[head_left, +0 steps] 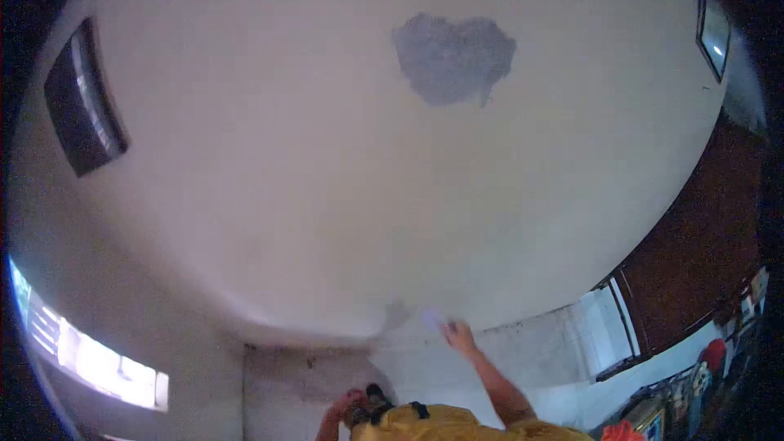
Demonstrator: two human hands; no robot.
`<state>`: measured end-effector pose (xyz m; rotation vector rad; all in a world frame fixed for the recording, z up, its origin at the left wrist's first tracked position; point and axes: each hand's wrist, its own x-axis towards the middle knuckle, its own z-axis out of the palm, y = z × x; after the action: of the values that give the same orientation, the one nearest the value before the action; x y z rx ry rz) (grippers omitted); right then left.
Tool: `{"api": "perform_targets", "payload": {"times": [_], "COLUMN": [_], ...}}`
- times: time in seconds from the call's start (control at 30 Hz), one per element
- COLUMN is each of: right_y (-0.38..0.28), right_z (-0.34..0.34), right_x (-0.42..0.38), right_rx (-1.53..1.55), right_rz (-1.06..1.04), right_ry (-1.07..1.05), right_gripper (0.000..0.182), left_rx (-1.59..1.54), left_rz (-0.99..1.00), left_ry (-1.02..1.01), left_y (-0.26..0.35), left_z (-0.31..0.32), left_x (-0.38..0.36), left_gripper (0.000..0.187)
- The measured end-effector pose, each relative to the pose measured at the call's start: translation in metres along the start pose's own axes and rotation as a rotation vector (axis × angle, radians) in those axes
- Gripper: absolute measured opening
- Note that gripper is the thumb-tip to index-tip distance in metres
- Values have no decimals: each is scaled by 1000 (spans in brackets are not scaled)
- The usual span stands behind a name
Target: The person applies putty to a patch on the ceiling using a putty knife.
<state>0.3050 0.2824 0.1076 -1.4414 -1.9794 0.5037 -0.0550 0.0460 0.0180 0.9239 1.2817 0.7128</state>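
Note:
My right hand (460, 336) reaches up against the pale wall (327, 196), its fingers closed round a small, blurred, light bluish object (431, 318) at the wall's surface. A faint shadow lies just left of it. My left hand (353, 398) is low, close to the yellow clothing (433, 423), with its fingers bent beside a dark object (376, 394). What it grips is too unclear to name. Higher on the wall is an irregular grey patch (453, 59).
A dark framed panel (82, 102) hangs at upper left, a bright window (106, 367) sits lower left. On the right are a framed item (714, 33), a brown panel (702, 237) and cluttered items with a red object (622, 431) at the bottom.

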Motion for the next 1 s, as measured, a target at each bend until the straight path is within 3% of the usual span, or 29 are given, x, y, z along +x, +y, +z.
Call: {"api": "perform_targets", "payload": {"times": [0.03, 0.07, 0.1, 0.13, 0.2, 0.3, 0.43, 0.53, 0.6, 0.63, 0.7, 0.77, 0.8, 0.83, 0.87, 0.93, 1.0], "right_y": [27, 41, 101, 145, 137, 105, 87, 119, 38, -7, -15, -57, -107, -150, -193, -258, -318], "right_z": [13, 16, 44, 57, 22, -3, 40, 136, 96, 76, 83, 44, 1, -48, -97, -191, -268], "right_x": [-47, -104, -182, -271, -362, -391, -375, -338, -207, -146, -61, 23, 72, 111, 138, 183, 215], "right_rx": [-99, -162, -367, -313, -376, -423, -531, -691, -223, -163, -81, 31, -108, -2, 53, -128, -421], "right_rz": [246, 361, 298, 469, 732, 918, 855, 582, 821, 736, 672, 472, 399, 461, 383, 211, 13], "right_ry": [-252, -308, -509, -481, -557, -541, -412, -240, -240, -179, -55, 32, 21, -34, 12, 72, 315], "right_gripper": [47, 53, 29, 35, 34, 33, 32, 32, 56, 59, 57, 55, 53, 49, 49, 48, 49], "left_rx": [-13, -138, -269, -289, -263, -241, -268, -253, -234, -239, -234, -233, -238, -242, -242, -255, -270], "left_rz": [96, 111, 117, 57, -45, -84, -154, -167, -173, -183, -195, -204, -218, -220, -225, -255, -267], "left_ry": [-44, -78, -118, -158, -175, -162, -176, -202, -217, -222, -228, -234, -236, -232, -221, -180, -123], "left_y": [23, 17, -5, -5, 13, 37, 55, 65, 65, 58, 51, 43, 41, 39, 40, 61, 100], "left_z": [-8, -17, -21, -27, -44, -70, -88, -106, -123, -126, -135, -139, -141, -142, -141, -136, -129], "left_x": [-5, -1, 4, 9, 26, 59, 87, 101, 110, 109, 104, 94, 91, 91, 87, 75, 61], "left_gripper": [29, 29, 29, 29, 28, 28, 27, 26, 26, 26, 25, 25, 25, 25, 25, 24, 24]}}
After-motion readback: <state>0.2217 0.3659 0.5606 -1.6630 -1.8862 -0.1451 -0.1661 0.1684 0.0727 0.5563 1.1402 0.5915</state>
